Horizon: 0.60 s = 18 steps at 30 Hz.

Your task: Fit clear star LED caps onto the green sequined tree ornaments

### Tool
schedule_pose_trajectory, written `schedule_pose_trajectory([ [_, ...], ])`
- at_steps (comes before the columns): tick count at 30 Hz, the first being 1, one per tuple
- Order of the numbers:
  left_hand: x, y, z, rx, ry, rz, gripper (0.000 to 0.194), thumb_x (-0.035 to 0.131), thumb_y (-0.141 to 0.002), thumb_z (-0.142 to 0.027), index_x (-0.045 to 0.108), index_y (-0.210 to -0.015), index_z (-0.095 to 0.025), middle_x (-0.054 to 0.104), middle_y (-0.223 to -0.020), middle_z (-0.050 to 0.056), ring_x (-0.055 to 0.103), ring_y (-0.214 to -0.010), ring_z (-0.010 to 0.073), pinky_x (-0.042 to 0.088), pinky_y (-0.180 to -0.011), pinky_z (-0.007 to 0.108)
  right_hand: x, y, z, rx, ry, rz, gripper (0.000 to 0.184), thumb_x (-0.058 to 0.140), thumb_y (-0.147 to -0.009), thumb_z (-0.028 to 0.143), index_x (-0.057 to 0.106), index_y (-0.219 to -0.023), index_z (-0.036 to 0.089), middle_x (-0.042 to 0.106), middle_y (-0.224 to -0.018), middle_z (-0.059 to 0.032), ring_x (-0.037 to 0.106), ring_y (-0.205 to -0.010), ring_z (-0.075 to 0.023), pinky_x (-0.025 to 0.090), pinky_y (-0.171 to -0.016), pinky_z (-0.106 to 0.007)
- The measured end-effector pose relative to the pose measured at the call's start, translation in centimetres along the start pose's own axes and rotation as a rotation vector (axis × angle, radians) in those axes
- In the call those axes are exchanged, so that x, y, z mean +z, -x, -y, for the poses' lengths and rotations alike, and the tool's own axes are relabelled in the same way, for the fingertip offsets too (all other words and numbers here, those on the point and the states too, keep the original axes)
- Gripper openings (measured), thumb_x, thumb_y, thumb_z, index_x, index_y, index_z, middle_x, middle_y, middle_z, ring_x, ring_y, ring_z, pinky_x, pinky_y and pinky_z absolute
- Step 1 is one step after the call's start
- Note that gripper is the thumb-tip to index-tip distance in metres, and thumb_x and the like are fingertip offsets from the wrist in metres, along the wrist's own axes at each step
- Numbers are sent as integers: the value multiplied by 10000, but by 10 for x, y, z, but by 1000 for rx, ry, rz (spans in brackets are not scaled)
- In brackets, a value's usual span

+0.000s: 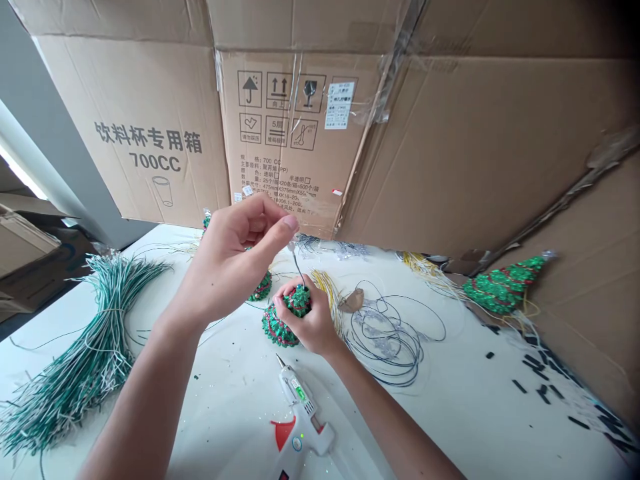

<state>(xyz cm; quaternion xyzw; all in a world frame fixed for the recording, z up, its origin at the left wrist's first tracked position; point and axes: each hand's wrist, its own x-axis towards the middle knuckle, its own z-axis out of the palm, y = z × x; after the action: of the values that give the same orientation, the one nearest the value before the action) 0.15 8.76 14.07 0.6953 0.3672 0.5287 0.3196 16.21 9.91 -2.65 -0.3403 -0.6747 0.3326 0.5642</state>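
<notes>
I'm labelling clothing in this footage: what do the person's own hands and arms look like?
The left hand and right hand wear no gloves. No sleeve, watch or bracelet shows; some fingers are partly hidden.

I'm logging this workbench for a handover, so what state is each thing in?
Left hand: pinched at the dark wire's upper end
Dark wire: rising from the held tree's top
Right hand: gripping the held tree
Held tree: tilted, partly covered by fingers
Glue gun: lying down, small light lit
Green wire bundle: gathered, ends splayed
Wire coil: loosely looped
Right-side tree: tipped over
</notes>
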Motion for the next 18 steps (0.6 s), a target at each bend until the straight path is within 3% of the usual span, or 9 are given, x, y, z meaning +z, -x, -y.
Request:
schedule_pose_trajectory([
  [9,-5,-4,9,-25,-28,9,209,691,-1041,-293,691,-859,-190,505,-634,-33,401,-587,104,290,-478,256,9,7,-12,69,-3,49,182,757,-966,300,578,-947,271,743,-889,7,722,-783,-192,582,-801,-348],
  [13,-4,-7,14,-21,-5,26,205,699,-1031,-278,666,-843,-205,535,-667,-25,422,-591,106,302,-483,255,3,3,-8,131,31,165,232,826,-928,339,624,-1020,269,762,-1003,-12,751,-931,-217,591,-932,-386],
  [15,-4,-8,16,-18,-4,31,187,702,-1026,-269,671,-854,-205,573,-700,-16,448,-596,105,315,-483,252,-9,0,-2,164,67,252,399,913,-847,371,663,-1143,275,753,-1172,-43,742,-1097,-256,581,-1025,-427],
  [18,-6,-9,18,-23,-14,42,171,717,-1025,-298,688,-885,-204,615,-735,-2,472,-596,107,320,-478,255,-39,1,11,209,157,346,952,1039,-671,395,554,-1486,304,550,-1599,-125,555,-1484,-354,485,-1221,-537],
])
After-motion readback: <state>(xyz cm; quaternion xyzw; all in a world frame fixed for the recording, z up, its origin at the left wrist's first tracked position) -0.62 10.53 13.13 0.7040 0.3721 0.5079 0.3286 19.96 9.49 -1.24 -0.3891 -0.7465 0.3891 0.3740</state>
